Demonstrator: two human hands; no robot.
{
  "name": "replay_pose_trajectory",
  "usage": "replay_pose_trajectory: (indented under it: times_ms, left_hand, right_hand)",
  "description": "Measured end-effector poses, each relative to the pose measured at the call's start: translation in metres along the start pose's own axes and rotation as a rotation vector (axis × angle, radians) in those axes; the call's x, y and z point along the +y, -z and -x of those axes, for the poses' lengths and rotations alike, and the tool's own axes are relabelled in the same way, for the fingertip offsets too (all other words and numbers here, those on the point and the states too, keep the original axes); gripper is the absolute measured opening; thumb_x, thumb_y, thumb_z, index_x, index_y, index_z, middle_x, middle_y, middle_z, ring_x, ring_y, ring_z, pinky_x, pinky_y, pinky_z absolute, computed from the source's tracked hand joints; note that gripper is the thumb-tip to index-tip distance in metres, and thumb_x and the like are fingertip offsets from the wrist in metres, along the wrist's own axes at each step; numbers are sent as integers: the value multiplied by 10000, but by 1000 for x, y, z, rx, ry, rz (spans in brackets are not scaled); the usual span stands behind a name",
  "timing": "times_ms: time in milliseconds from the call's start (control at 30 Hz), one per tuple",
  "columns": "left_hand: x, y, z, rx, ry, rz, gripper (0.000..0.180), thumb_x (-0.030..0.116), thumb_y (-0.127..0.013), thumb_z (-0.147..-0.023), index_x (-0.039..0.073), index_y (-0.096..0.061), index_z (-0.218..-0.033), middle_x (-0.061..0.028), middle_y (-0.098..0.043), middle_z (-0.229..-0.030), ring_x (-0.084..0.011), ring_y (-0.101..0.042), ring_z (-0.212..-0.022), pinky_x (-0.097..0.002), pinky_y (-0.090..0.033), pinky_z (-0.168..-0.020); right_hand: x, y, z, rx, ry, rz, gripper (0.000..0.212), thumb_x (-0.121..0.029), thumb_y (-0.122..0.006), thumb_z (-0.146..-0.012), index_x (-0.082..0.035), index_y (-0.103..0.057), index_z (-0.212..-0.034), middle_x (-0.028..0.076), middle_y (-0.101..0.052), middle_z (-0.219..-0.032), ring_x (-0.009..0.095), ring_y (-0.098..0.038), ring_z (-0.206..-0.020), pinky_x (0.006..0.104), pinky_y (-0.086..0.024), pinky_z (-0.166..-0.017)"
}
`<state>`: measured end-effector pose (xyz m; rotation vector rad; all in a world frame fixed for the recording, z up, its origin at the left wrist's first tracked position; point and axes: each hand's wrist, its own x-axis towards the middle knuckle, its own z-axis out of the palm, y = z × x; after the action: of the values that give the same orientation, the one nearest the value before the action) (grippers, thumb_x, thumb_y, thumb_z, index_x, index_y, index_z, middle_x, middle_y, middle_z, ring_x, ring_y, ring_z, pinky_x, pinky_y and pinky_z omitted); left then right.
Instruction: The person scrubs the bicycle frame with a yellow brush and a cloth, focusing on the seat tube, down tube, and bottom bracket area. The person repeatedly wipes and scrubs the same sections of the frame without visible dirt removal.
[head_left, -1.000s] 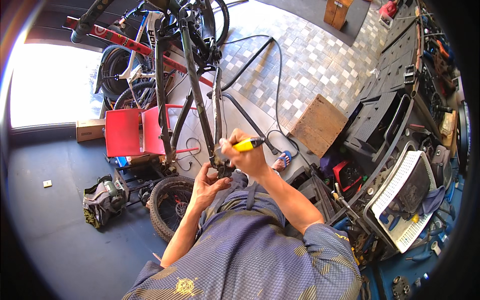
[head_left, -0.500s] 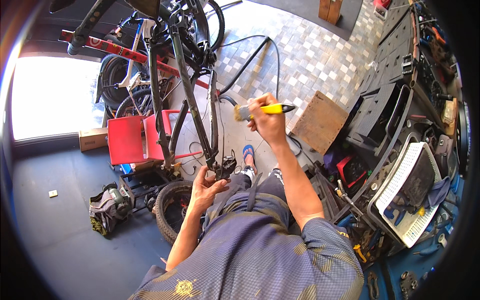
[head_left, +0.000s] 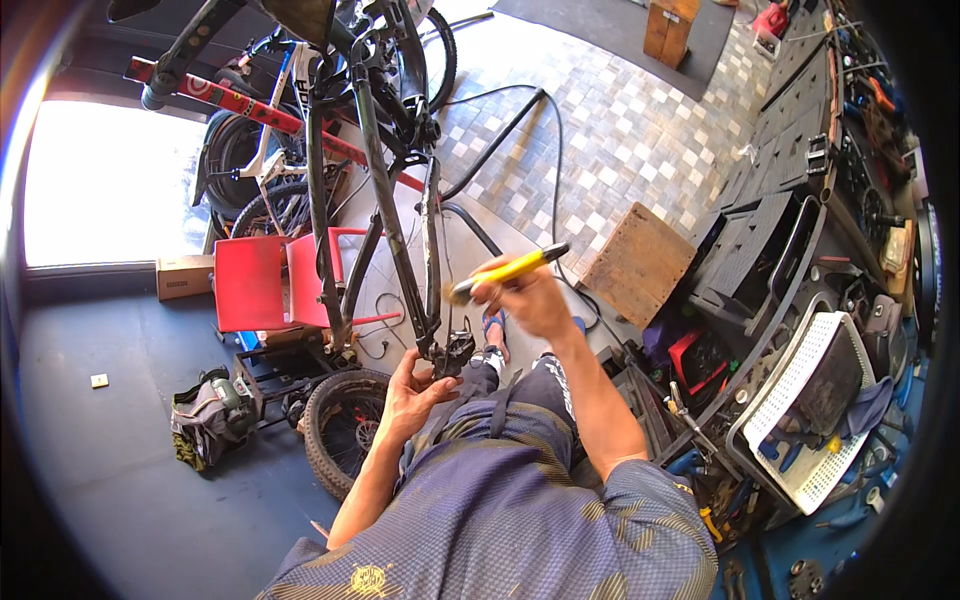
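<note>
A dark bicycle frame hangs in front of me, its rear end low and close to my body. My left hand is closed at the rear derailleur, thumb and fingers gripping its lower part. Above and to the right, my right hand grips a paintbrush with a yellow handle and black end. The brush's bristles point left, close to the frame's rear tube and above the derailleur. Motion blurs this hand slightly, and its fingers partly cover the brush.
A red chair stands left behind the frame. Below it are a bicycle wheel and a bag. At right, a wooden box sits on the floor beside a bench with a white basket and tools. A black hose crosses the tiles.
My right hand has come down with the paintbrush, bringing the bristles nearer the derailleur and tilting the handle's end upward. My left hand stays at the derailleur.
</note>
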<state>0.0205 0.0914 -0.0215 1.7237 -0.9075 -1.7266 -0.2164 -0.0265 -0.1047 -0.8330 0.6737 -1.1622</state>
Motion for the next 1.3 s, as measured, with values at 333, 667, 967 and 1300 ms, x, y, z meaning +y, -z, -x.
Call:
replay_pose_trajectory:
  times_ms: [333, 667, 967, 1300]
  left_hand:
    - [0, -1, 0, 10, 4, -10, 646, 61, -792, -963, 43, -383, -1464, -224, -727, -1229, -312, -746, -1126, -419, -651, -906]
    - [13, -2, 5, 13, 67, -39, 609, 41, -772, -975, -4, -363, -1424, -234, -713, -1234, -318, -739, -1126, -424, -649, -919]
    - [14, -4, 4, 42, 100, -37, 594, -26, -738, -980, 6, -402, -1470, -220, -713, -1235, -291, -728, -1155, -389, -621, -963]
    - [19, -2, 16, 51, 179, -73, 609, 1, -774, -965, 2, -421, -1461, -211, -752, -1193, -255, -729, -1146, -355, -584, -990]
  right_hand:
    - [81, 6, -153, 350, 430, 500, 287, -287, -789, -993, -46, -764, -1148, 39, -788, -919, 99, -713, -777, 276, -566, -668]
    - [99, -10, -85, 185, 231, -95, 218, -163, -778, -995, -43, -730, -1170, 28, -749, -971, 94, -683, -792, 260, -575, -667]
    - [133, 29, -245, 609, 278, 358, 265, -284, -799, -984, -71, -758, -1135, 52, -769, -893, 119, -709, -732, 279, -578, -620]
    - [106, -23, -95, 273, 338, -264, 181, -93, -732, -1018, -44, -721, -1192, 29, -749, -900, 98, -687, -767, 247, -560, -638]
